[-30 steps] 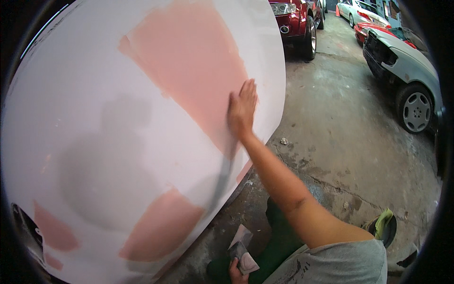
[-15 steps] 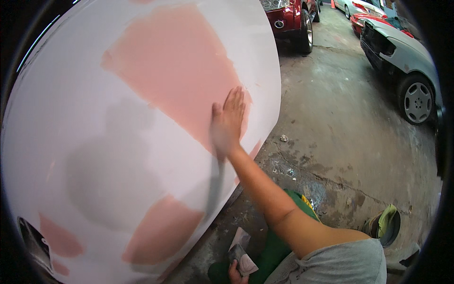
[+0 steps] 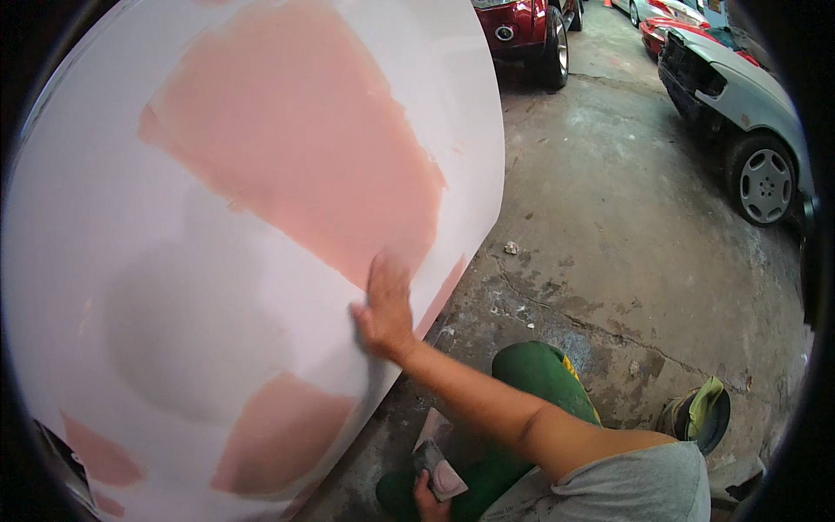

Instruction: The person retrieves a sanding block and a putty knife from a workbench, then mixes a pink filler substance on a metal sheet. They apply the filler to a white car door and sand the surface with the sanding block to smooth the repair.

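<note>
A white car body panel (image 3: 61,261), curved like a hood, fills the left side. On it lies a large smooth patch of pink filler (image 3: 287,130), with a smaller pink patch (image 3: 283,435) below. My right hand (image 3: 387,309) rests palm down at the lower tip of the large patch, fingers stretched out and slightly blurred, thumb apart. Low in the picture, beside my green-trousered knee, my left hand (image 3: 428,500) grips a folded piece of sandpaper (image 3: 442,474), grey with pink dust on it. Part of that hand is cut off by the lower edge.
On the right stands a black bucket (image 3: 717,424) with a yellow-green cloth (image 3: 703,405) over its rim. A grey car (image 3: 748,96) with its front stripped is farther back. A dark red vehicle (image 3: 526,30) stands beyond the panel. The concrete floor (image 3: 600,191) is cracked and stained.
My right hand has slid down and left across the large pink patch to its lower tip. The view has shifted slightly; my left hand still holds the sandpaper.
</note>
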Demonstrator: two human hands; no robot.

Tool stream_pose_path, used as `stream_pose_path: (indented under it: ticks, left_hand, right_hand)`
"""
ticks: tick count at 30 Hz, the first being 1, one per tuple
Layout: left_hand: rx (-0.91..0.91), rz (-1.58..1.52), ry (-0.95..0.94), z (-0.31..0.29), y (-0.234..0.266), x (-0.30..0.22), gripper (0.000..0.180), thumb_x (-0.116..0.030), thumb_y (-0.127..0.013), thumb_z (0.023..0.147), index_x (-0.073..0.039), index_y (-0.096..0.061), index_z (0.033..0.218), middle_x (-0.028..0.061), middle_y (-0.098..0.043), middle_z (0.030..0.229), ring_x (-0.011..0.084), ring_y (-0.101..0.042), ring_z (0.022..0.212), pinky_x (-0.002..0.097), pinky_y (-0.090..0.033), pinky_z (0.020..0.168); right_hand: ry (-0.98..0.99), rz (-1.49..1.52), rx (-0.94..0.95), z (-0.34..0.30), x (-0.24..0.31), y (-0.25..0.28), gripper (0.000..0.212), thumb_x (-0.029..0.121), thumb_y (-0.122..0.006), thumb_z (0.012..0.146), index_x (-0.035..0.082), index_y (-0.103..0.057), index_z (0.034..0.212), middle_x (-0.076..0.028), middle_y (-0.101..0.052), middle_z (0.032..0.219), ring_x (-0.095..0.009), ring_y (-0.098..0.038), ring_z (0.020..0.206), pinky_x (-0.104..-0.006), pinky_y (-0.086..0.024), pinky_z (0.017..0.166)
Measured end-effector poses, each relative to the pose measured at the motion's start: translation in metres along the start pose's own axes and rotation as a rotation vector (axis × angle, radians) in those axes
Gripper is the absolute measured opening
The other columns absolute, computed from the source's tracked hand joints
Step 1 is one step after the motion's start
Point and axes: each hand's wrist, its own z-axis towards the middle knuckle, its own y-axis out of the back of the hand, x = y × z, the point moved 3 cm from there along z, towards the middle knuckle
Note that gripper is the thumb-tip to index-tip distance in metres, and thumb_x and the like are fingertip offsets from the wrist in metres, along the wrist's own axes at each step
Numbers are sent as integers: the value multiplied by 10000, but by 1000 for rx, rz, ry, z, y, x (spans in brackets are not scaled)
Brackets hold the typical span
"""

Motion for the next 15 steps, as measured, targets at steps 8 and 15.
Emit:
stream_pose_path:
  ticks: [8, 15]
  left_hand:
    - [-50, -108, 20, -17, -6, -4, 329, -230, -566, 964, -38, -578, 1232, 120, -646, 1173, 293, -624, 1083, 461, -511, 945]
    - [-110, -56, 13, -20, 23, 0, 325, -233, -570, 973, -67, -620, 1248, 96, -673, 1185, 260, -637, 1102, 427, -532, 933]
  right_hand:
    - [-481, 112, -368, 103, -120, 45, 709, 355, -353, 1045, -119, -112, 1514, -320, -70, 1598, -452, -44, 1495, -535, -32, 1203]
    - [-138, -16, -272, 167, -52, 57, 757, 421, -362, 1030, -141, -158, 1494, -331, -119, 1583, -444, -67, 1496, -525, -46, 1206]
